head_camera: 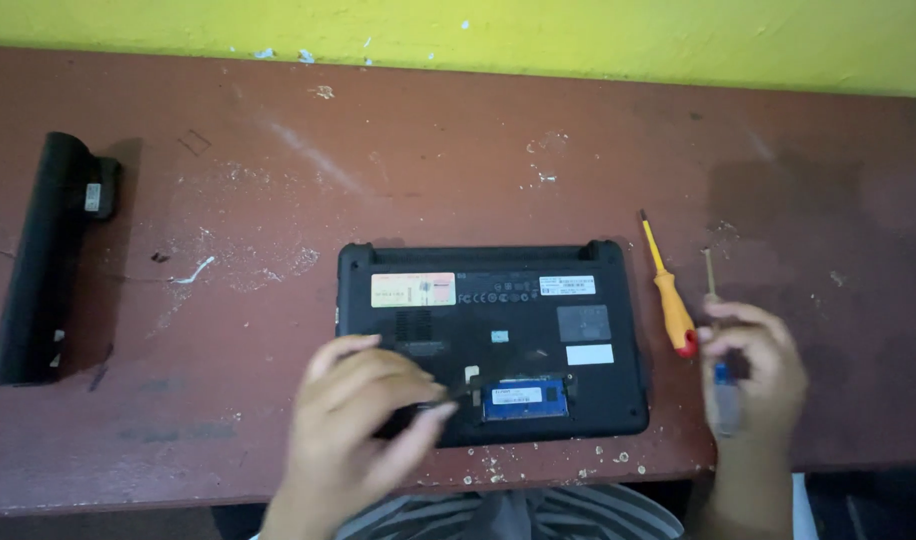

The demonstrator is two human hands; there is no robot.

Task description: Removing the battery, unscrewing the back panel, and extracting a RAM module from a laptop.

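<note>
My left hand [363,425] blurs over the laptop [493,335] at the bench's [228,180] front edge, fingertips pinched on something small I can't make out. My right hand [753,370], near the front right corner, closes around a blurred screwdriver [718,345].

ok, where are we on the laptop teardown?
Done: battery is out, lying far left on the table; the laptop is flipped bottom-up with the blue memory module exposed. In hand: left hand over the laptop's lower left edge, right hand on a screwdriver. Left: the module sits in its slot; orange screwdriver lies unused.
</note>
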